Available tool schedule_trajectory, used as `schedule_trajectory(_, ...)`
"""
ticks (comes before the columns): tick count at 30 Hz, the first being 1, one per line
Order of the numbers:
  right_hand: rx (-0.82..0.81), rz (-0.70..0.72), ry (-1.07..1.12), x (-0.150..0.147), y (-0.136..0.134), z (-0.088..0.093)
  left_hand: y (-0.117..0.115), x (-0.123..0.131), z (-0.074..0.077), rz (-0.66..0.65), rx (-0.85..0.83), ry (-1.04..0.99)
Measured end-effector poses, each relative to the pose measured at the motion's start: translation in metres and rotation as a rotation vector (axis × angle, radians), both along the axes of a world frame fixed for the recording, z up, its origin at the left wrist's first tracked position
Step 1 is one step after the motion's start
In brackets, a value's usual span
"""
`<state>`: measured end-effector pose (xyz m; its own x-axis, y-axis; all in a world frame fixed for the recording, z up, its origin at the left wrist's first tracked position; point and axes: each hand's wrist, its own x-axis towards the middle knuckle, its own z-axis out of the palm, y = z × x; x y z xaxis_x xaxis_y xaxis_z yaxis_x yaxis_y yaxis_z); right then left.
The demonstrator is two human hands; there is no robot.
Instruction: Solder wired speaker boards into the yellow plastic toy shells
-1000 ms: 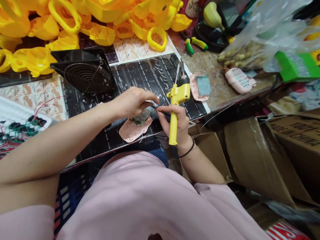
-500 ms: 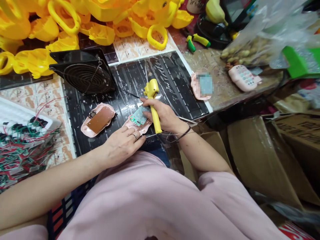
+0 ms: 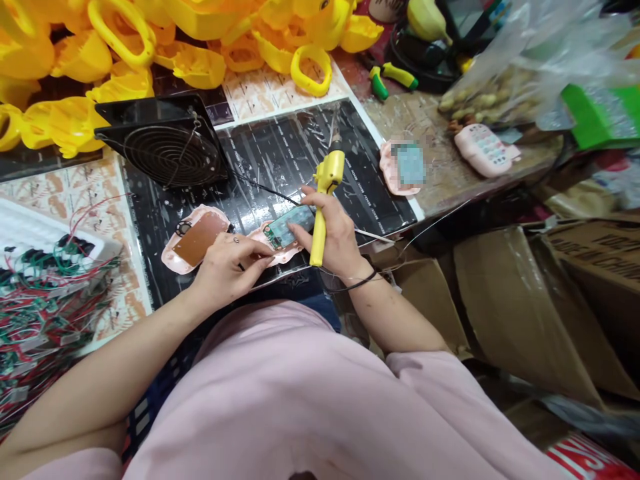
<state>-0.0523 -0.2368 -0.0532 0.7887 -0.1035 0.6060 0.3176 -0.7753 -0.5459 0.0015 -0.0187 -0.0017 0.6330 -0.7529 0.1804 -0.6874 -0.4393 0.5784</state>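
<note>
My right hand [image 3: 340, 233] is wrapped round the handle of a yellow hot glue gun [image 3: 330, 172], whose nozzle points away from me. Its thumb reaches over a green circuit board [image 3: 287, 228] that lies in a pink plastic shell [image 3: 286, 256]. At the shell's near left edge, the thumb and forefinger of my left hand [image 3: 233, 267] are pinched together; the fingertips partly hide what they grip. Just left of it lies a second pink shell half [image 3: 176, 261] with a brown panel [image 3: 203, 239] inside.
A black fan [image 3: 173, 143] stands at the mat's back left. Yellow plastic parts [image 3: 200, 67] are heaped behind it. Wired boards [image 3: 50, 320] lie at left. To the right are another pink shell [image 3: 387, 167], a pink keypad toy [image 3: 483, 150], pliers [image 3: 393, 79] and cardboard boxes [image 3: 515, 300].
The glue gun has moved right and slightly nearer with my right hand. My left hand has gone from lying flat on the shell to a pinch at its edge, uncovering more of the board.
</note>
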Motion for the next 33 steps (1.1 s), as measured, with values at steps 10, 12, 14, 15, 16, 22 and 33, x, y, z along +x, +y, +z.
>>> schedule_trajectory(10, -0.046, -0.059, 0.055, -0.004, 0.001, -0.003, 0.000, 0.008, -0.018, 0.056, 0.026, -0.323)
schedule_trajectory(12, -0.057, -0.065, 0.045, -0.004, 0.002, -0.003, 0.001, 0.010, -0.018, 0.036, 0.042, -0.365)
schedule_trajectory(14, -0.068, -0.069, 0.042, -0.004, 0.002, -0.003, 0.001, 0.010, -0.017, 0.018, 0.063, -0.368)
schedule_trajectory(15, -0.071, -0.074, 0.041, -0.004, 0.002, -0.003, 0.000, 0.011, -0.016, 0.010, 0.071, -0.360)
schedule_trajectory(16, -0.073, -0.078, 0.041, -0.004, 0.002, -0.003, 0.000, 0.011, -0.015, 0.005, 0.074, -0.351)
schedule_trajectory(22, -0.093, -0.104, 0.026, -0.004, 0.004, -0.005, -0.003, 0.012, -0.013, 0.014, 0.049, -0.296)
schedule_trajectory(33, -0.113, -0.149, 0.097, -0.005, 0.006, -0.005, -0.012, 0.013, -0.026, 0.015, -0.092, -0.277)
